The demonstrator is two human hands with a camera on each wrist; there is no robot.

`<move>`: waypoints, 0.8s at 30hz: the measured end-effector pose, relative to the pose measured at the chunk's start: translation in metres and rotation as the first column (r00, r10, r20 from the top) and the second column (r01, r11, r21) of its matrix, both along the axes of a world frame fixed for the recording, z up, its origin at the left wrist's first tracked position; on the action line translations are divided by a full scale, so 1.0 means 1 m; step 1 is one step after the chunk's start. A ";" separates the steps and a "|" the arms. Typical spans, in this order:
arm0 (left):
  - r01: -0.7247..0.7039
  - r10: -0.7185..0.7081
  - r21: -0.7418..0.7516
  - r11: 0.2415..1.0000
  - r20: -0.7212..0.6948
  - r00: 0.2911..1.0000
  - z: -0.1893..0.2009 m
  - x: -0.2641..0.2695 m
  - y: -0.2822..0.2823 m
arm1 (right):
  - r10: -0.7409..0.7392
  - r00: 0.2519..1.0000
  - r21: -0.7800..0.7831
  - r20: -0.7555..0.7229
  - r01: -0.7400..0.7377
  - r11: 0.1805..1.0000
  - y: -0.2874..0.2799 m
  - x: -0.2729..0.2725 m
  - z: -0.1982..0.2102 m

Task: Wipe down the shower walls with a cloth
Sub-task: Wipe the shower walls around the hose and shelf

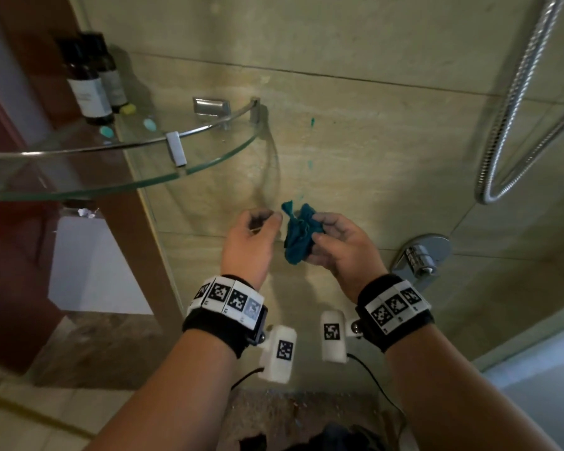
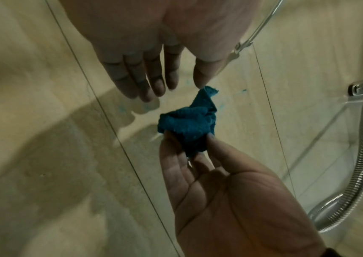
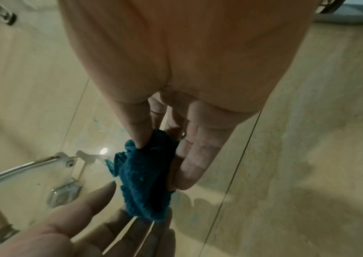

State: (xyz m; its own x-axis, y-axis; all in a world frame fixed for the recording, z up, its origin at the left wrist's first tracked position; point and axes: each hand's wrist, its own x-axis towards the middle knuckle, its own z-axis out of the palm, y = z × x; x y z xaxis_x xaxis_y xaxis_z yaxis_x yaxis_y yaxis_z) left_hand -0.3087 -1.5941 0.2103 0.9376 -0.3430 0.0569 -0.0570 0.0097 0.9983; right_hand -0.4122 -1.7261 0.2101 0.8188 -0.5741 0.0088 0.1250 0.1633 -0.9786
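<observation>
Bunching into a crumpled teal wad, the cloth (image 1: 298, 234) shows soft ribbed folds, with one loose corner poking up toward the glass shelf (image 1: 118, 164). It hangs in the air just in front of the tiled wall (image 1: 372, 141), below and to the right of that shelf, not pressed to the tiles. Small teal smears (image 1: 312, 122) mark the wall between the shelf's bracket and the cloth.

The right hand (image 1: 337, 247) pinches the cloth between thumb and fingers (image 3: 194, 156), palm turned inward, the wad held at its fingertips. The left hand (image 1: 251, 242) sits just beside the cloth on the side nearer the shelf, holding nothing; from the head view its fingers look loosely bent, and from the wrist view they reach nearly straight, with the thumb tip close to the cloth's raised corner. Whether it touches that corner I cannot tell. Both forearms reach forward side by side, each wearing a black wrist band.
</observation>
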 end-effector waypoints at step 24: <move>-0.295 0.296 0.029 0.955 -0.155 0.943 0.029 0.022 0.026 | -0.227 0.919 -0.946 0.322 0.322 -0.039 -0.035 0.037 0.113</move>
